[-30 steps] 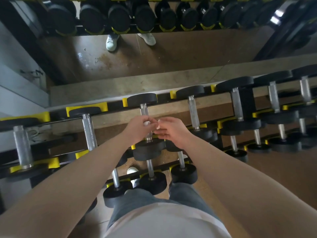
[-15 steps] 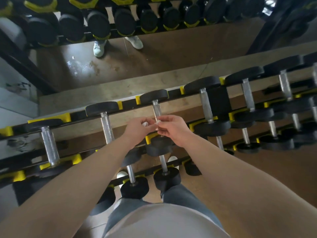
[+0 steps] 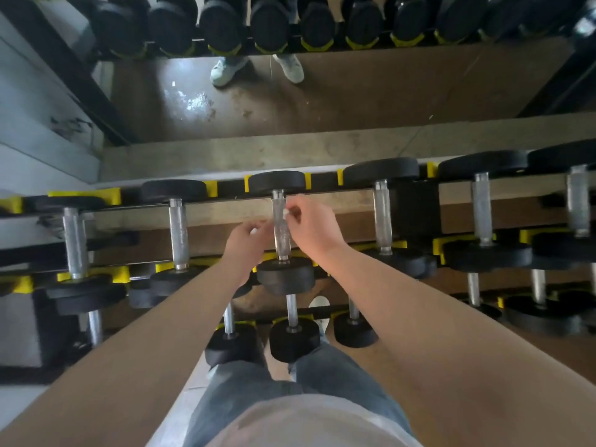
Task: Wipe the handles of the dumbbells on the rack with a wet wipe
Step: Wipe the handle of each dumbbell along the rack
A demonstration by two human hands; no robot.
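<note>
nearest, the person's blue jeans (image 3: 338,379) stand close against the lower tier of short black rubber dumbbells (image 3: 292,337), which no hand touches. above them, on the upper tier of the black steel rack with yellow cradles (image 3: 232,189), both hands work at the knurled steel handle of the middle dumbbell (image 3: 280,235). the right hand (image 3: 311,225) is just right of the handle, its fingertips pinching the small white wet wipe (image 3: 288,211) against the bar. the left hand (image 3: 246,235) is just left of it, fingers curled, and seems to nip a white scrap too. so one handle is in hand. no bar shows a wet sheen, so what is already done cannot be told. the handles left and right likely wait. farthest, pale shoes (image 3: 225,71) stand on brown floor.
</note>
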